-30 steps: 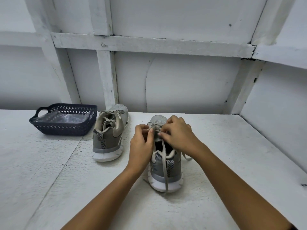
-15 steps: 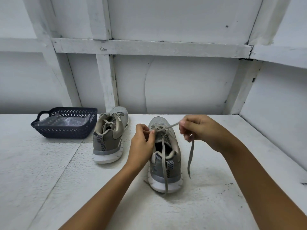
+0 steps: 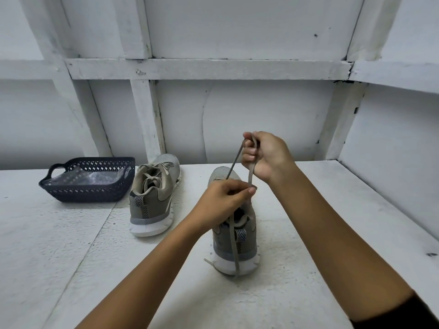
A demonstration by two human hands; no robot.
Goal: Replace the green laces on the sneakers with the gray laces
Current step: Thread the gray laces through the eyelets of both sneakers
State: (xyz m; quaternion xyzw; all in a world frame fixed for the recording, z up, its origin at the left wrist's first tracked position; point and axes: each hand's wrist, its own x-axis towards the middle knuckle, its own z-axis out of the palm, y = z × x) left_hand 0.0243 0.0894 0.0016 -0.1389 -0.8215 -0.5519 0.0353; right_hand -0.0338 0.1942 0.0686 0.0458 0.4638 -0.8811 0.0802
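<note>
White-painted boards and timber framing [image 3: 261, 115] back a rough white bench [image 3: 71, 257] that carries everything. Near its middle, heel toward the person, stands the sneaker being worked on [image 3: 222, 243]. The right hand [image 3: 266, 155] is raised above the toe, fingers curled tight round a loop of dull gray-tan lace [image 3: 234, 162] that it draws upward. The left hand [image 3: 225, 198] sits low over the tongue, thumb and fingers pinching the same lace where it leaves the shoe. A free end trails back over the heel onto the bench.

Risks, as I judge them: a hard upward pull could drag the lace unevenly through the eyelets, leaving one end too short to tie, or tip the light shoe, since neither hand holds its body. If the left pinch slips, the slack already taken up would run back. The trailing end could also snag under the sole.

Count: two sneakers, the second sneaker [image 3: 152, 205] just left of the first, already laced and bowed in a similar pale lace; one dark lattice basket [image 3: 88, 193] toward the back-left, holding one clear plastic bag [image 3: 90, 179]; two hands. No green lace is clearly visible.
</note>
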